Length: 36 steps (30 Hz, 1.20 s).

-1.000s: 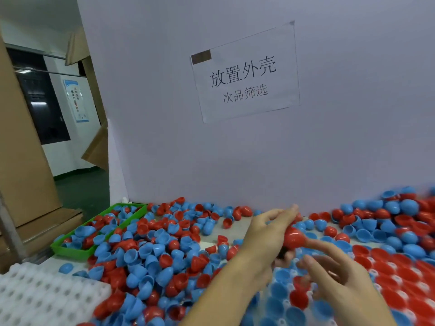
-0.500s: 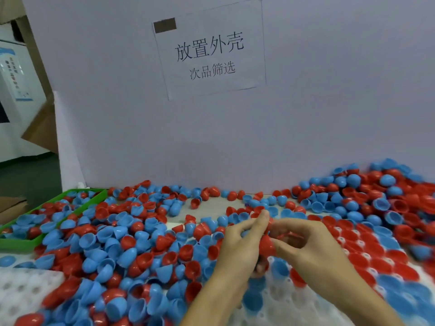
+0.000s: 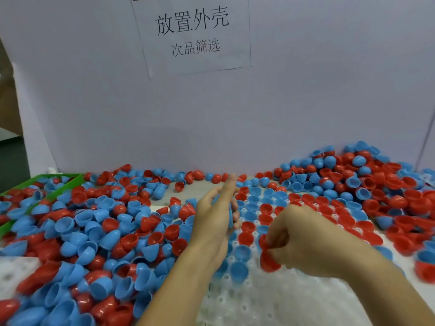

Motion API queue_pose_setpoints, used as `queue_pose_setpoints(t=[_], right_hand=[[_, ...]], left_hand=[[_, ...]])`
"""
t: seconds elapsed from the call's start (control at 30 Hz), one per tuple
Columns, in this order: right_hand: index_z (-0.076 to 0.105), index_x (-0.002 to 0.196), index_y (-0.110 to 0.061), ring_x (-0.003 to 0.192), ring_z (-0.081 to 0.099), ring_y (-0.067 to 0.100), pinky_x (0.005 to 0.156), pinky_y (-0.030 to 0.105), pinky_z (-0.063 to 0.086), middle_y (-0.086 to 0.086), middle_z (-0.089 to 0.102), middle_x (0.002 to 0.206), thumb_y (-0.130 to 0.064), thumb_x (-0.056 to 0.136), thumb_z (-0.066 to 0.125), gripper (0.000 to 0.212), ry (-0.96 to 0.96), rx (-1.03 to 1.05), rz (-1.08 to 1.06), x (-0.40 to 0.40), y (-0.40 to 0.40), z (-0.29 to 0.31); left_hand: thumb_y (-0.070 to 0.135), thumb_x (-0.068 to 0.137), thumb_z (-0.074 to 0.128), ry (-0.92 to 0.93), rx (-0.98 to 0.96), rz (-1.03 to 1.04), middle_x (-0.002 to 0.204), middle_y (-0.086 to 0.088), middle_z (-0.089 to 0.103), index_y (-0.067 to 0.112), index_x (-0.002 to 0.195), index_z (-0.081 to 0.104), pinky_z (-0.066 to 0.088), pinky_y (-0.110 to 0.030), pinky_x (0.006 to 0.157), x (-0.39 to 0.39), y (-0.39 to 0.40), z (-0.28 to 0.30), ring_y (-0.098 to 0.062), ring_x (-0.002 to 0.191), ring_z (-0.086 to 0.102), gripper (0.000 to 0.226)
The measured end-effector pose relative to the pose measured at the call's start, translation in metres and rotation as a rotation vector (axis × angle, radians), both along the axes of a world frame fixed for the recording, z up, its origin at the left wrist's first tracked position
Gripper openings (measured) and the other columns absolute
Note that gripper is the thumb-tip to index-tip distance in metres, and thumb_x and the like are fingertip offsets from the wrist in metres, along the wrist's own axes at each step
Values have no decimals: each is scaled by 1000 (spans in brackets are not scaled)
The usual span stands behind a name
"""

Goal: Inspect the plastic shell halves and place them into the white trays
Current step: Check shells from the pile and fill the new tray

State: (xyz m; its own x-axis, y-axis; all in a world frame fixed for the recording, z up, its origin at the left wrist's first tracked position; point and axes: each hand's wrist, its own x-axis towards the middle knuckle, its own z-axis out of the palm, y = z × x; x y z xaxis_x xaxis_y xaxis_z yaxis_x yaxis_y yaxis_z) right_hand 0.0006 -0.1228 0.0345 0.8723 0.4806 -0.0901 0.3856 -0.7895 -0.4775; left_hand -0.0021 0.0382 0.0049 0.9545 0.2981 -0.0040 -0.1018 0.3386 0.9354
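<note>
Red shell half [image 3: 268,263]: we hold it in the right hand [image 3: 303,243], low over the near-middle of the white tray [image 3: 270,300], just beside a row of blue halves already seated.
Right grip: fingers curled and pinching the red half at its rim; the pinch looks firm.
Blue shell half [image 3: 230,218]: a sliver of blue shows inside the left hand [image 3: 215,217], to the left of the red one and a little farther off.
Left grip: fingers partly curled round that blue piece, index finger pointing up; how tightly we hold it, we cannot tell.
Step in hand: we judge this to be seating the red half in an open pocket.
Doing it well: we should turn the dome down, line it up over one bare pocket, lower it straight and let go only once it sits level, without nudging the neighbours.
Tray fill: the far pockets hold red and blue halves; the near pockets show bare white.
Loose pile [image 3: 94,231]: red and blue halves heaped on the worktop left and far right, crowding the tray's edges.
Green bin [image 3: 58,183]: far left, holding more halves.
Paper sign [image 3: 195,34]: on the back wall.
</note>
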Motion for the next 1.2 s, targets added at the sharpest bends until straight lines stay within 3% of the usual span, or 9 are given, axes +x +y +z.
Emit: queue_pose_setpoints(t=[0.2, 0.3, 0.37, 0.47, 0.7, 0.83, 1.0, 1.1, 1.2], right_hand=[[47, 70, -21, 60, 49, 13, 53, 26, 45, -2, 53, 77, -13, 84, 71, 30, -103, -273, -25, -6, 32, -26], [55, 68, -17, 56, 51, 15, 49, 24, 44, 0, 57, 70, -12, 86, 70, 24, -53, -243, -13, -3, 29, -23], [72, 82, -14, 66, 65, 14, 55, 22, 53, -1, 69, 79, -19, 90, 69, 9, 12, -175, 24, -1, 19, -18], [75, 102, -24, 72, 66, 3, 56, 15, 52, -16, 67, 85, -28, 95, 64, 14, -82, -13, 10, 5, 4, -10], [62, 90, -39, 62, 68, 3, 49, 10, 48, -8, 71, 72, -33, 95, 63, 7, -158, 521, -117, 15, 5, -12], [72, 86, -30, 52, 61, 12, 47, 10, 46, -2, 71, 68, -35, 98, 58, 19, -83, 595, -194, 15, 6, -14], [73, 75, -23, 46, 55, -5, 53, 16, 41, -12, 66, 58, -45, 99, 52, 39, 90, 729, -298, 18, 1, -9], [76, 83, -26, 55, 57, 0, 64, 26, 51, -12, 62, 55, -49, 94, 57, 32, 192, 709, -242, 19, -8, -7], [79, 86, -29, 72, 59, 24, 76, 33, 56, 0, 64, 68, -36, 94, 63, 19, 259, 711, -183, 19, -16, -5]], left_hand=[[28, 98, 41, -33, -134, -96, 74, -3, 39, 9, 92, 52, 33, -27, 58, -6, 2, 6, -11, 64, 35, 22], [16, 96, 35, 0, -141, -136, 76, -2, 34, 13, 79, 39, 33, -28, 59, -7, 0, 5, -12, 65, 30, 18], [13, 100, 40, 45, -123, -115, 80, -3, 39, 10, 84, 46, 39, -27, 60, -6, -2, 3, -12, 67, 36, 17], [17, 104, 49, 68, -55, -97, 94, -9, 53, 1, 103, 58, 50, -31, 72, -3, -5, -1, -18, 82, 52, 18], [25, 107, 45, 10, -138, -76, 109, -17, 72, 0, 118, 65, 62, -34, 80, -2, -8, 1, -26, 100, 72, 33], [29, 103, 53, -90, 134, -9, 115, 7, 71, 33, 109, 74, 55, -34, 86, -3, -9, -3, -15, 106, 68, 23], [12, 97, 64, -302, 585, -51, 119, 28, 66, 54, 107, 70, 56, -26, 92, -6, -9, -4, 0, 112, 63, 43], [2, 94, 65, -376, 669, -59, 115, 30, 68, 54, 99, 72, 54, -14, 85, -9, -9, -1, 6, 112, 61, 53], [-1, 89, 69, -388, 656, -126, 110, 24, 72, 43, 100, 74, 54, -16, 91, -11, -8, 0, 3, 113, 64, 45]])
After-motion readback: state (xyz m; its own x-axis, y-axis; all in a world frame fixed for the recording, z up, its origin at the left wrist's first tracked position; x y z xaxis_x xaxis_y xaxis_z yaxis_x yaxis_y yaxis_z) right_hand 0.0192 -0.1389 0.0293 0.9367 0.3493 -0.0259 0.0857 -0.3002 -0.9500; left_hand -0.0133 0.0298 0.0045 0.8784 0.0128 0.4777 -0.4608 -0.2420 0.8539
